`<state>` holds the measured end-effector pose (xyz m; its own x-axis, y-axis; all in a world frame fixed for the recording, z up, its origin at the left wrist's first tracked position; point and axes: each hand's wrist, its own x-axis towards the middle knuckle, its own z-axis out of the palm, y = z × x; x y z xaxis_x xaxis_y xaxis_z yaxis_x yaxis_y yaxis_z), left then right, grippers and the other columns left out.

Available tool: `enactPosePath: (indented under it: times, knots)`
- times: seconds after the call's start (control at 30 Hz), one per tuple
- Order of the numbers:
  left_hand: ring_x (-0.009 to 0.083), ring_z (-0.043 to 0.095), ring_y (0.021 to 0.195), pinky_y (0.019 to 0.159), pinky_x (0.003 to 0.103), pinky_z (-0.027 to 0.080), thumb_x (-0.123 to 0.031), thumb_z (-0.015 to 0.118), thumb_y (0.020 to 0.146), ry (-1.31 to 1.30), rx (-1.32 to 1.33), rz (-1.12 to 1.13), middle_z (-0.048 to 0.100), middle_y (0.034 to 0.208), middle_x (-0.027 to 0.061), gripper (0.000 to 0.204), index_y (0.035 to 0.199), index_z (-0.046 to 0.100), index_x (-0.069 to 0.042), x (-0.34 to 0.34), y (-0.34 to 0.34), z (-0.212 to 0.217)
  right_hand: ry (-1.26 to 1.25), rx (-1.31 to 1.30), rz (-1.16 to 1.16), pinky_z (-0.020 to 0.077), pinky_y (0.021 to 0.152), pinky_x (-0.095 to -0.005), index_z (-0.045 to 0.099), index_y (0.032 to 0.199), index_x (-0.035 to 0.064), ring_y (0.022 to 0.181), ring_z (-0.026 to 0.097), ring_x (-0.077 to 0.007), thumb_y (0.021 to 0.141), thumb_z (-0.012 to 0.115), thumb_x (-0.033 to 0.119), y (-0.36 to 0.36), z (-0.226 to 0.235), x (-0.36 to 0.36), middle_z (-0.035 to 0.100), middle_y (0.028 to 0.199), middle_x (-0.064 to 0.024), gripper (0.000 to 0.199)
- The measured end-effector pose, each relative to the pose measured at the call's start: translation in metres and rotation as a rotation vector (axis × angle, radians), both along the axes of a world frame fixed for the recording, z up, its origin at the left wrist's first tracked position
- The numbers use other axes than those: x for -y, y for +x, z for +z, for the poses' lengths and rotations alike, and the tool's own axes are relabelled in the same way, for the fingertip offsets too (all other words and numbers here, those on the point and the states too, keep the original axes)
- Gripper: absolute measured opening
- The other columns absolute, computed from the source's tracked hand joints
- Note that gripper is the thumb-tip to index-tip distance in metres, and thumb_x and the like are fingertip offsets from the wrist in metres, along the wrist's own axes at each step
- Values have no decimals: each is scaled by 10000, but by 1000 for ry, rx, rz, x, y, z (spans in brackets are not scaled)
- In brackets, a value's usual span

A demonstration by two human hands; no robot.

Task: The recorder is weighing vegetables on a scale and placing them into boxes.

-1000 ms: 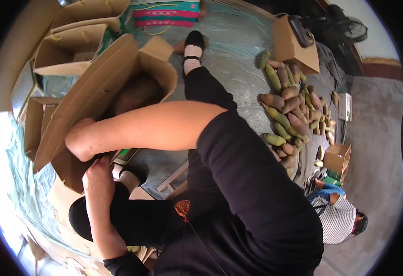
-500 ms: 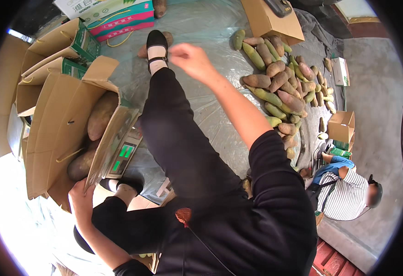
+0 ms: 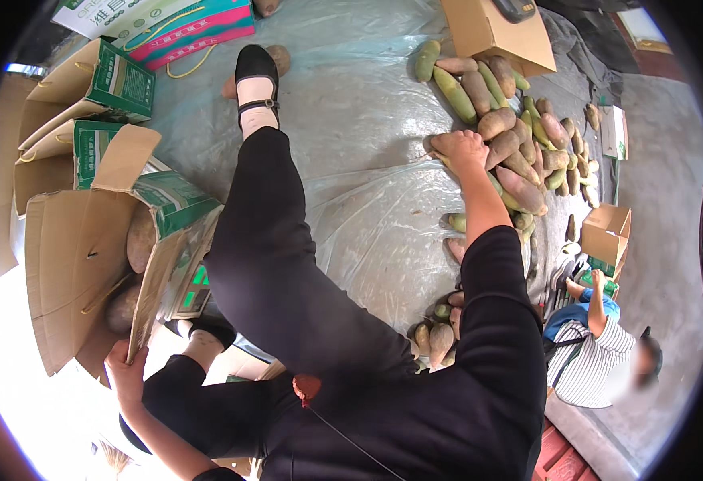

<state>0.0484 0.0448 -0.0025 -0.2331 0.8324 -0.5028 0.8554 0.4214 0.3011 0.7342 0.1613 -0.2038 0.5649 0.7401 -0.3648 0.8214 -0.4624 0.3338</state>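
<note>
My left hand (image 3: 127,373) is closed on the near edge of an open cardboard box (image 3: 62,264), fingers pinching its flap. Inside that box lie two large brownish radishes (image 3: 140,239). The box stands on a scale with a lit green display (image 3: 200,276), partly hidden by the box wall. My right arm reaches forward to a heap of long radishes (image 3: 520,188), green and brownish-pink. At the heap's left edge my right hand (image 3: 465,150) is curled over a brownish radish (image 3: 441,144), which it mostly covers.
Green and brown carton bags (image 3: 119,84) stand at the left, with a pink and teal box (image 3: 191,36) beyond. A cardboard box (image 3: 500,36) carries a black device at the far right. A person in a striped shirt (image 3: 596,365) sits at the right. Clear plastic sheeting (image 3: 359,104) covers the floor.
My right hand has swung from beside my shoe to the radish heap on the right and taken hold of a radish. My left hand stays on the box edge.
</note>
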Motion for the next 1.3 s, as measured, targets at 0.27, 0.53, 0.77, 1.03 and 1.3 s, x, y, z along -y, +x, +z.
enactPosePath:
  times: [0.27,0.53,0.77,1.03,1.3]
  knots:
    - [94,448,602,563,262,382,12,681,706,16,-5,-15,519,665,33,113,769,589,29,-5,9,-1,-179,143,237,342,980,-510,389,1359,200,1348,311,-209,825,569,61,47,-27,4,324,1457,-1,580]
    - [232,541,611,586,329,420,-12,693,652,67,-59,-30,566,694,116,140,745,604,44,-3,12,4,-163,225,322,392,848,-478,544,1141,228,1119,458,-221,853,531,166,48,-52,6,495,1151,-28,295]
    - [282,619,737,683,353,477,-52,710,683,6,-65,-36,630,784,139,181,850,680,11,-20,26,13,-128,216,206,416,860,-507,482,1190,203,1155,495,-237,713,728,250,34,-45,25,530,1202,-27,539]
    - [306,633,785,722,362,497,-104,690,730,-2,10,-22,650,830,127,191,908,707,-38,-9,21,21,85,-170,67,418,894,-518,446,1244,171,1177,480,-300,588,799,222,-42,-10,6,517,1245,-54,747]
    - [314,621,834,761,384,498,-179,666,777,31,-18,-70,642,852,112,179,919,706,-76,-1,18,23,538,-1036,231,436,921,-364,463,1236,-5,1017,565,-221,565,799,107,-141,111,-55,573,1111,-117,759]
